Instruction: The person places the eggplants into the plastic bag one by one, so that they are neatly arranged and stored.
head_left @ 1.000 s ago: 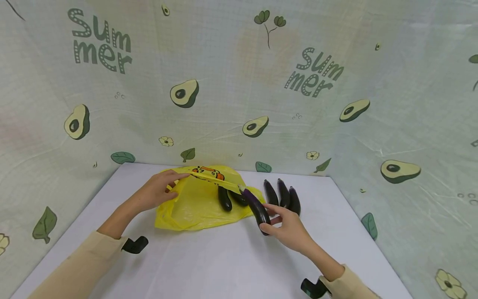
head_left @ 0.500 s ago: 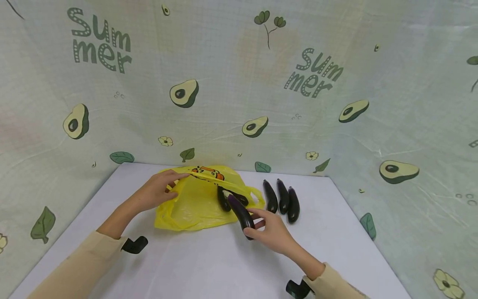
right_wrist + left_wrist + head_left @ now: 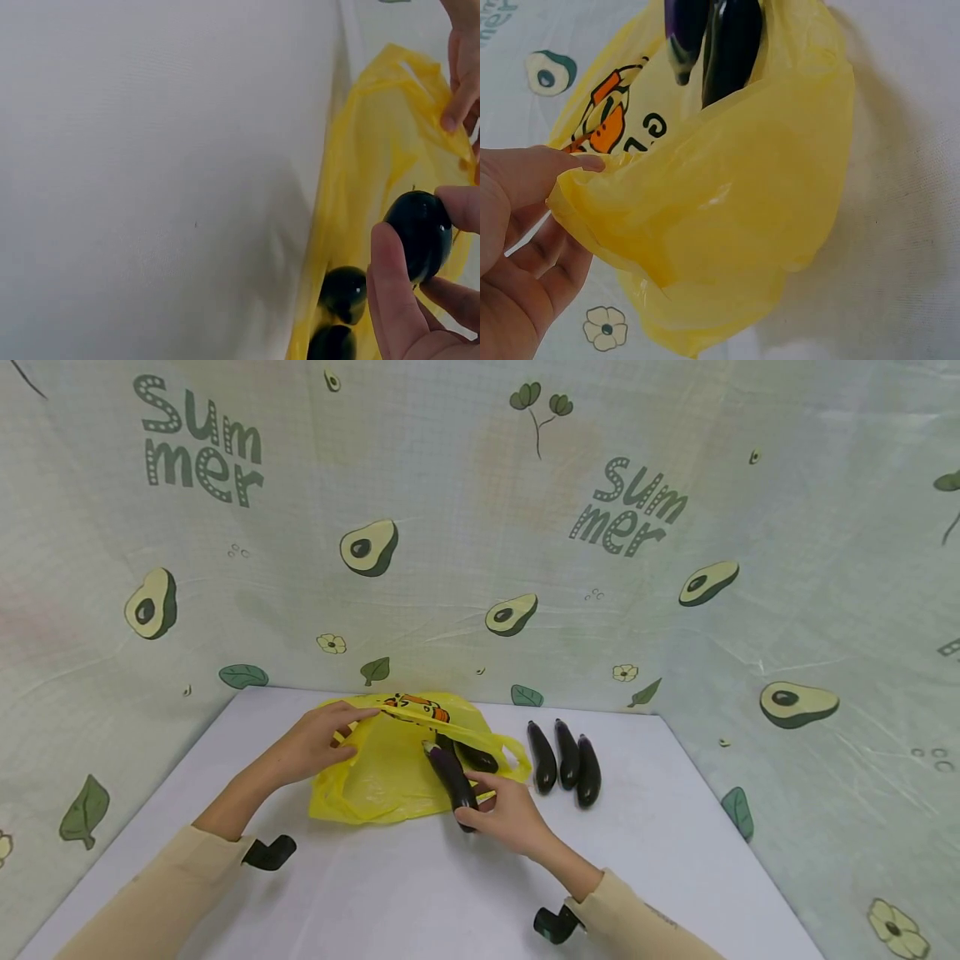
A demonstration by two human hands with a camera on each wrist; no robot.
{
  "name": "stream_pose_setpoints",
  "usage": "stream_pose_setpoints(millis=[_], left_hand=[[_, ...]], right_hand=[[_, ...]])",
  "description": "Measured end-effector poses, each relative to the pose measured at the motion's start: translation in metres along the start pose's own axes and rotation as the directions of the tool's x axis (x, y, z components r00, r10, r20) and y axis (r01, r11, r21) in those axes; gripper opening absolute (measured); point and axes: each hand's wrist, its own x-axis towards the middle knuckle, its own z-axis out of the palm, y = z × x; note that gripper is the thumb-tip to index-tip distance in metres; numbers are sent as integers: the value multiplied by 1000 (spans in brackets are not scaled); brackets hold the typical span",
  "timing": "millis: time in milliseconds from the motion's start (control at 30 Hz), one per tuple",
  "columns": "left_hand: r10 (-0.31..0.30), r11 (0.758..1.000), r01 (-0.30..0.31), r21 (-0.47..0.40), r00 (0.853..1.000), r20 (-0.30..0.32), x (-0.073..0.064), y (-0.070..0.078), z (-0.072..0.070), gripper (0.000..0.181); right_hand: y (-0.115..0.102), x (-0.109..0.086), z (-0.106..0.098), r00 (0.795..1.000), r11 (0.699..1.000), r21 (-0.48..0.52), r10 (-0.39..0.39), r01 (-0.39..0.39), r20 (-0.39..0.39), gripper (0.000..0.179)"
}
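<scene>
My left hand [image 3: 318, 743] pinches the upper edge of a yellow plastic bag [image 3: 382, 789] between thumb and fingers, lifting its mouth; the left wrist view shows the thumb over the film [image 3: 727, 195]. A dark purple eggplant [image 3: 452, 781] is held by its rounded end in my right hand [image 3: 510, 814], its stem end pointing into the bag's opening. Deeper in the bag lie two more eggplants, one in plain sight [image 3: 478, 758], the other partly covered by the held one. In the right wrist view the held eggplant [image 3: 420, 234] is seen end-on between the fingers.
Three eggplants lie side by side on the white table right of the bag: a left one [image 3: 542, 758], a middle one [image 3: 567, 756] and a right one [image 3: 588, 772]. A printed cloth [image 3: 450, 643] hangs behind the table and along its sides.
My right hand has moved left with the eggplant, from beside the bag's right edge to the bag's mouth. My left hand has stayed put on the bag's edge.
</scene>
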Motion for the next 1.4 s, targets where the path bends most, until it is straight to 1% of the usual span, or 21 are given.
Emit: stream_pose_setpoints(millis=[100, 233, 333, 467, 600, 967, 1233, 1400], left_hand=[[9, 1000, -9, -4, 1000, -4, -1, 0, 0, 69], [20, 1000, -20, -10, 1000, -6, -1, 0, 0, 70], [21, 1000, -21, -10, 1000, -6, -2, 0, 0, 70], [23, 1000, -23, -11, 1000, -8, -2, -1, 0, 70], [12, 1000, -12, -10, 1000, 1, -1, -1, -1, 70], [-5, 1000, 5, -15, 1000, 15, -3, -1, -2, 69], [-3, 1000, 3, -3, 1000, 18, -3, -2, -1, 69], [0, 1000, 0, -1, 1000, 14, -3, -1, -1, 69]], right_hand=[[-2, 6, 7, 1000, 1000, 16, -8, 8, 2, 62], [-3, 15, 16, 1000, 1000, 12, -11, 11, -1, 62], [-2, 20, 22, 1000, 1000, 19, 12, -12, 0, 64], [-2, 27, 30, 999, 997, 58, 46, -46, 1, 65], [-2, 33, 36, 999, 996, 77, 53, -52, -8, 65], [4, 44, 44, 999, 1000, -13, 22, -23, -49, 65], [5, 47, 46, 995, 996, -77, 32, -40, -97, 61], [8, 48, 48, 992, 995, -80, 42, -52, -118, 60]])
